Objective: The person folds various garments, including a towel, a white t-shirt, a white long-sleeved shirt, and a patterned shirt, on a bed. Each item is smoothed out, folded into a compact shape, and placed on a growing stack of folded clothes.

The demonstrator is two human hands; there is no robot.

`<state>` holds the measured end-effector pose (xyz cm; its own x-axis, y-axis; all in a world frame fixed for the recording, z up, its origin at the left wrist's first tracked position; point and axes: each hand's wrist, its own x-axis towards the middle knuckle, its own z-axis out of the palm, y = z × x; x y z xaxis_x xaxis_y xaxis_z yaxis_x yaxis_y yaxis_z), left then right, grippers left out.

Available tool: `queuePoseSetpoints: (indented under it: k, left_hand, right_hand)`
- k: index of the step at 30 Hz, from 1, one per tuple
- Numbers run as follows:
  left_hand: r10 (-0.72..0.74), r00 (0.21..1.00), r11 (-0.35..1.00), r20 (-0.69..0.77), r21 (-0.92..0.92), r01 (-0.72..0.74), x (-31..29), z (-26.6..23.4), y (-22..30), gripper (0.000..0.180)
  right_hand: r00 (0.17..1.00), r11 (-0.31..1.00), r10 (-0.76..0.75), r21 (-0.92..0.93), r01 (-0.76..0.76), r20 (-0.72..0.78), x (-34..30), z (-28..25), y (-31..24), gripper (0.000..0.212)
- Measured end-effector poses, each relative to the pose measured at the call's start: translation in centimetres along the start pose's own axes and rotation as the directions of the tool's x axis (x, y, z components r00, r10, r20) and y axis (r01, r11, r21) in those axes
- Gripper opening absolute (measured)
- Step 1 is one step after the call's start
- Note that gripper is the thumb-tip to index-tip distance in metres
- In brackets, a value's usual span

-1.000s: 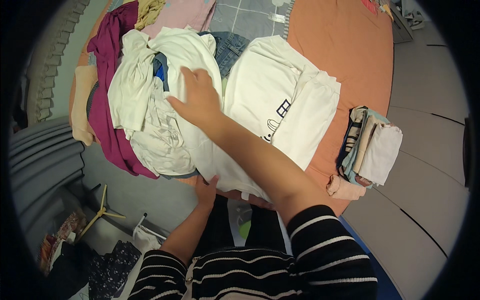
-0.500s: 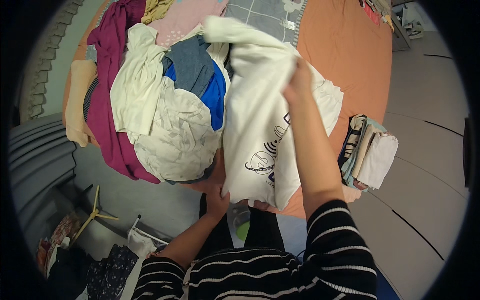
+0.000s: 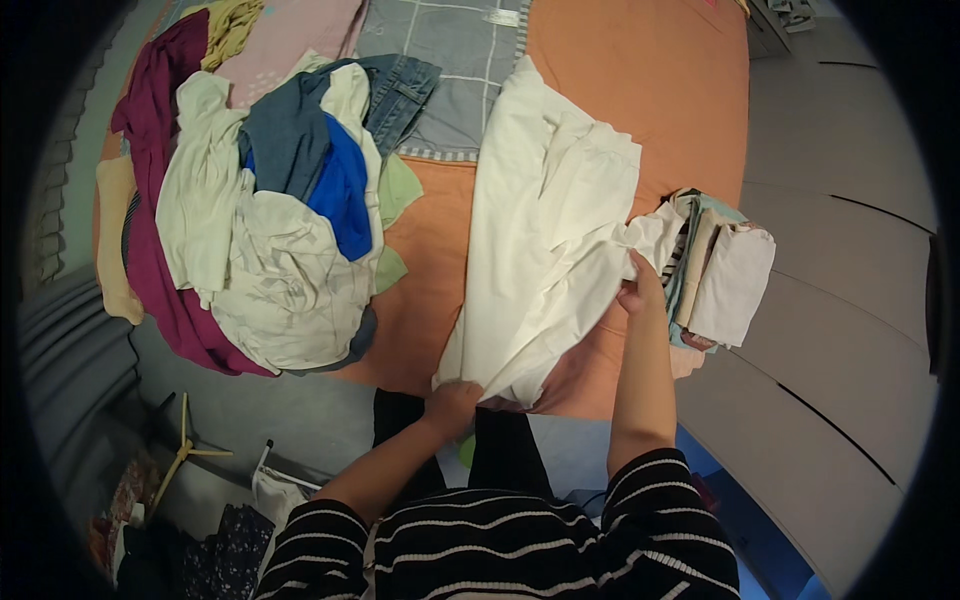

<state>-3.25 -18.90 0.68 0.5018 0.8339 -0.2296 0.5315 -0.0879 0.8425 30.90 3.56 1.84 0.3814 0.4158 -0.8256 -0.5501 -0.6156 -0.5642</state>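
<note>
Head view, white garment: the white garment (image 3: 515,215) lies on the bed (image 3: 420,320), stretched from far to near across its middle, creased along its right half, with a narrow part reaching right to the folded stack.
Left hand: the left hand (image 3: 453,406) is clamped on the garment's near end, at the bed's near edge, fingers closed over the cloth.
Right hand: the right hand (image 3: 640,286) is clamped on the garment's right edge, thumb and fingers together on a bit of cloth, farther from the body than the left hand.
Folded stack: right of the right hand, the folded stack (image 3: 733,285) has a white piece at its right side, with beige, pale blue and dark layers to the left of it.
Loose pile: well to the left of the white garment lie a blue-grey garment (image 3: 290,130), a bright blue garment (image 3: 342,195), a patterned white garment (image 3: 285,285) and a magenta garment (image 3: 150,205) along the left side.
Pile's right side: jeans (image 3: 400,100) at the far end, and pale green cloth (image 3: 400,190) nearer.
Far side: a grey checked blanket (image 3: 445,85), with pink cloth (image 3: 300,40) left of it.
Floor, near left: a yellow stand (image 3: 183,450) with splayed legs.
</note>
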Motion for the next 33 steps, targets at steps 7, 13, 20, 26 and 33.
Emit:
queuePoseSetpoints:
  k: [7, 13, 20, 26, 33]
  left_hand:
    - [-0.099, 0.985, 0.991, 0.14, 0.099, 0.085, 0.0, 1.2, -0.8, 0.009]
    - [0.06, 0.996, 0.977, -0.073, 0.207, -0.044, -0.7, 1.3, -0.4, 0.011]
    - [0.0, 0.972, 0.955, -0.233, 0.289, 0.07, -2.5, 0.7, -1.8, 0.011]
    - [-0.025, 0.967, 0.972, -0.254, 0.219, 0.083, -4.6, -0.4, -2.8, 0.009]
    - [0.02, 0.97, 0.951, -0.243, 0.303, 0.057, -4.0, 0.0, -4.1, 0.009]
  right_hand:
    - [0.393, 0.173, -0.839, -0.499, 0.849, 0.377, 2.3, 12.7, -0.6, 0.054]
    - [0.662, 0.14, -0.566, -0.734, 0.665, 0.491, 6.5, 25.7, -1.1, 0.073]
    - [0.631, 0.593, -0.463, -0.312, 0.742, 0.622, 1.4, 28.6, -5.2, 0.038]
    - [0.811, 0.668, -0.506, -0.462, 0.583, 0.293, 11.6, 17.2, -9.0, 0.048]
    - [0.72, 0.489, -0.661, -0.606, 0.627, 0.212, 10.2, 14.8, -4.7, 0.05]
